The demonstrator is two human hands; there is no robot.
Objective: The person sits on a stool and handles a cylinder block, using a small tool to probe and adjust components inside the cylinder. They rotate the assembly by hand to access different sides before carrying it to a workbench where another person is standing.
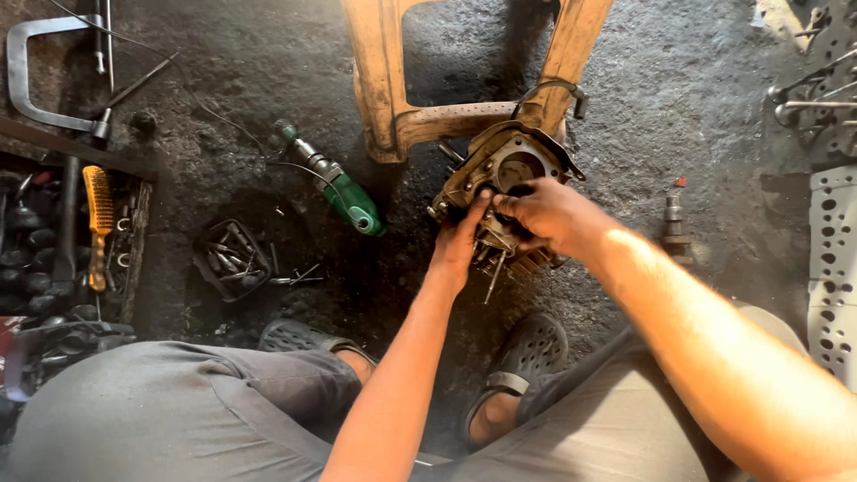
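Observation:
A greasy metal engine block (509, 170) with a round bore and cooling fins leans against a worn wooden stool (393, 107) on the dark floor. My left hand (460, 241) grips its near lower edge, fingers pressed on the casing. My right hand (544, 214) lies over the block's near side just below the bore, fingers curled on a part there; what they pinch is hidden. A thin metal rod (494, 278) hangs below the hands.
A green power tool (344, 192) lies left of the stool. A black tray of bolts (232, 259), a yellow wire brush (96, 214) and sockets sit at left. Perforated metal plates (830, 259) line the right edge. My sandalled feet (527, 357) rest below the block.

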